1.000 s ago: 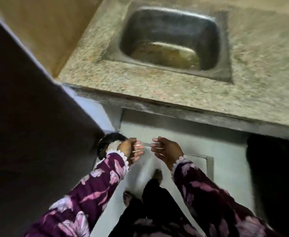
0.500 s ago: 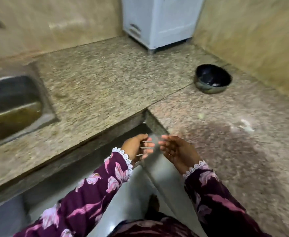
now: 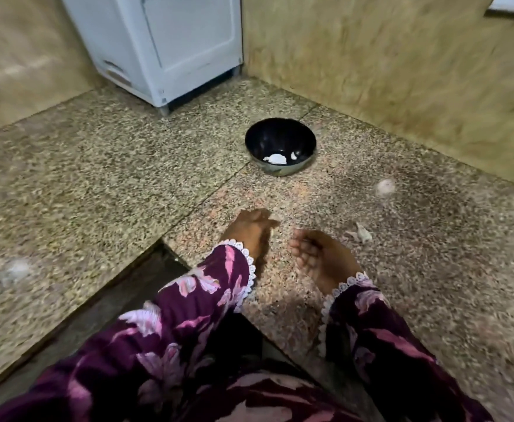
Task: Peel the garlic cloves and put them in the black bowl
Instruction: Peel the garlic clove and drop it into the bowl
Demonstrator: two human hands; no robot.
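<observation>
**Hands low at the counter's inner corner, bowl waiting ahead**

I take the black bowl (image 3: 280,146) as my landmark. It stands on the speckled granite counter (image 3: 97,184), close to the wall corner and just in front of the white appliance (image 3: 170,47). Inside it, toward the near side of its floor, lie pale pieces that I read as peeled garlic (image 3: 276,159); I judge it was set there to stay out of the working patch yet within reach.

Nearer me than the bowl, my left hand (image 3: 251,231) hovers over the counter with fingers curled inward. The blur stops me from saying whether it pinches anything. My right hand (image 3: 319,254) sits beside it, apart from it, palm turned up and fingers loosely bent, holding nothing that I can make out.

To the right of the bowl and nearer me, a blurred pale lump (image 3: 385,187) lies on the granite, perhaps an unpeeled clove. Closer still, just right of my right hand, is a scrap of papery skin (image 3: 361,233).

For room: the stretch between hands and bowl is bare granite, so a straight reach forward looks clear. The counter's inner edge drops away directly below my left wrist, so I would keep loose cloves away from that lip.
</observation>
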